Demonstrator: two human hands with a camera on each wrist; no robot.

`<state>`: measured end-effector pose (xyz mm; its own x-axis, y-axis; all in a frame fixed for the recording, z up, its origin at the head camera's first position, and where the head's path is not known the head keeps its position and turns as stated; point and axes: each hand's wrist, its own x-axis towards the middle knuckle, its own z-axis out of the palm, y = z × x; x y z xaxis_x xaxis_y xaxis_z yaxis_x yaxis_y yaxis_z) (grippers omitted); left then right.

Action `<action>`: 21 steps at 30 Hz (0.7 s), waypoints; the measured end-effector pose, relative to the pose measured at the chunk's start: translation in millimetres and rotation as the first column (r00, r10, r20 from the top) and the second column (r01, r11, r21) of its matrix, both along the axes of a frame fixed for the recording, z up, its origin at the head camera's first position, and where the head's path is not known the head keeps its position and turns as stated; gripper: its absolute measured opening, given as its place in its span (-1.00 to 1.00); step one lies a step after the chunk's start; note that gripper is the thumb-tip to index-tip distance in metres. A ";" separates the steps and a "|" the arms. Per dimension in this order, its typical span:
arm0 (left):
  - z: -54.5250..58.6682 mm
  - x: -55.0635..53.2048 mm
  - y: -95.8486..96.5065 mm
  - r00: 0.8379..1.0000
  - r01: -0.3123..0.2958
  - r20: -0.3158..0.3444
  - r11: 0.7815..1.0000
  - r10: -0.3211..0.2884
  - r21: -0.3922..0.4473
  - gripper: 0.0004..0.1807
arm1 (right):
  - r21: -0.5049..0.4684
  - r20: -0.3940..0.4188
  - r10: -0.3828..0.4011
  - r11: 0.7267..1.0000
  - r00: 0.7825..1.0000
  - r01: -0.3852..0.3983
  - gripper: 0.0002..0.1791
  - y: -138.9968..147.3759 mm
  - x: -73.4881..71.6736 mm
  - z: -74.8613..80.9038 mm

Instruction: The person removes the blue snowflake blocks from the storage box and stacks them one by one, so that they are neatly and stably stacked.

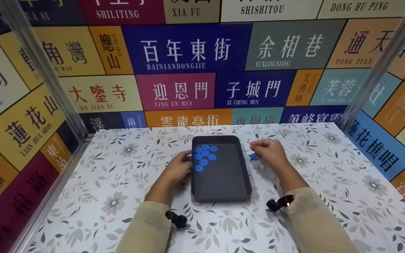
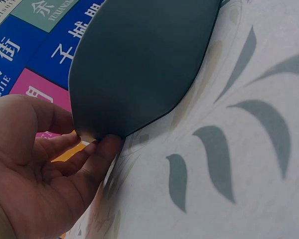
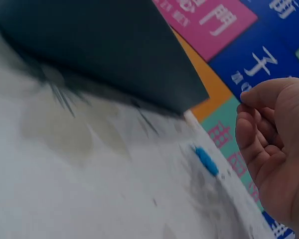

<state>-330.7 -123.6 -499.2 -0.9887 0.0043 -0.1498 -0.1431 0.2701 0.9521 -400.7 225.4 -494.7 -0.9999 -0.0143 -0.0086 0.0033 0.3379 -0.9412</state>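
A dark grey rectangular tray [image 1: 220, 186] lies on the table, with several blue snowflake-shaped plastic discs [image 1: 205, 154] grouped in its upper left. My left hand [image 1: 178, 168] grips the tray's left side; in the left wrist view, fingertips [image 2: 109, 145] press on the outer wall and another finger reaches the rim. My right hand [image 1: 271, 154] is right of the tray, fingers curled in with the fingertips close together. Just below it is one blue disc [image 1: 253, 157]. The right wrist view shows that disc [image 3: 206, 160] apart from the fingers, above or on the tabletop; I cannot tell which.
A white cloth with grey leaves and flowers [image 1: 114, 203] covers the table. Behind rise walls of coloured place-name panels [image 1: 185, 49], with clear upright edges at left and right. Small black cameras [image 1: 178, 219] sit on both wrists, below beige sleeves.
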 end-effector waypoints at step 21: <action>-0.2 0.3 -1.3 1.000 0.017 -0.019 0.999 -0.018 -0.039 -0.29 | -0.205 -0.121 0.101 0.971 0.987 -0.125 -0.65 -83.3 17.6 43.8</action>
<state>-330.4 -124.9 -499.5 -0.9913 0.0160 -0.1307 -0.1194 0.3093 0.9434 -383.1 142.2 -450.9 -0.9864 -0.1168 0.1158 -0.1301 0.1240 -0.9837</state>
